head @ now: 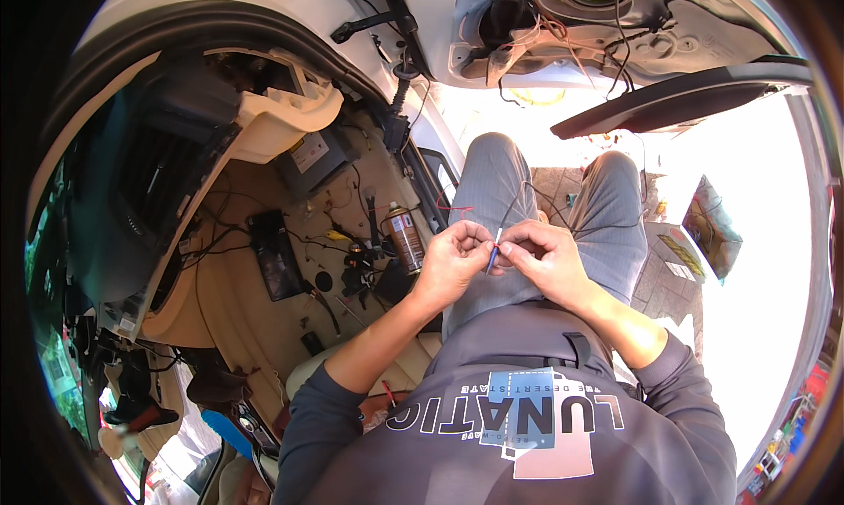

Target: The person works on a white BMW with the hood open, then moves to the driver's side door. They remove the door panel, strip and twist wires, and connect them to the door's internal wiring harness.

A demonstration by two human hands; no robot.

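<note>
Above my lap, both hands meet at a thin black cable (514, 205) with a short white section and a small blue piece (492, 260) at its lower end. The fingertips of my left hand (461, 254) pinch it from the left. From the right, the thumb and forefinger of my right hand (544, 254) close on the same spot, where a bit of red shows. The black cable loops up and across my right-side knee. A thin red wire (455, 207) runs beside my left hand. The fingers partly hide the join.
A spray can (405, 238), a black flat device (275, 254) and loose cables lie on the car floor at the left. A grey box (316, 162) stands by the dismantled dashboard (158, 175). The opened door (699, 37) with exposed speaker is ahead; a cardboard box (679, 254) sits at right.
</note>
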